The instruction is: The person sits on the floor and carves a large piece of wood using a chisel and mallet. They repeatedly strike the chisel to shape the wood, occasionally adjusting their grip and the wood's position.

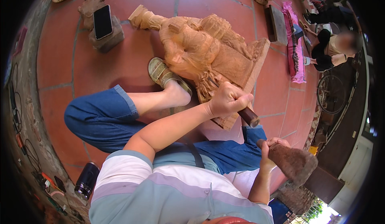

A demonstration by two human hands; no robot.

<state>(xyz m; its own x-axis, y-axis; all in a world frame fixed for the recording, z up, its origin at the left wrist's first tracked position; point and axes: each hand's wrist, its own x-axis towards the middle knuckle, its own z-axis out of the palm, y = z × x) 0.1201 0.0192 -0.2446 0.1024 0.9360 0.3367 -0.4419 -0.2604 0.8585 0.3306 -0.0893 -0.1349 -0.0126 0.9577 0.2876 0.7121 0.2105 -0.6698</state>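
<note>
A carved wooden statue (pixel 188 43) lies on its side on the tiled floor in front of me, its flat base toward the right. My left hand (pixel 227 99) is closed in a fist around a chisel (pixel 249 117), whose dark handle end sticks out toward me. The chisel's blade points into the carved folds at the statue's near part; its very tip is hard to make out. My right hand (pixel 272 147) grips a rough wooden mallet (pixel 294 163), held apart from the chisel at the lower right. My sandalled left foot (pixel 170 79) rests against the statue.
A phone (pixel 103 22) leans on a wooden block (pixel 108 35) at the far left. A dark flask (pixel 87 180) stands near left. Tools and cables lie along the left wall. Right of the statue are a wooden board (pixel 276 25), a pink cloth (pixel 294 43) and a seated person (pixel 333 49).
</note>
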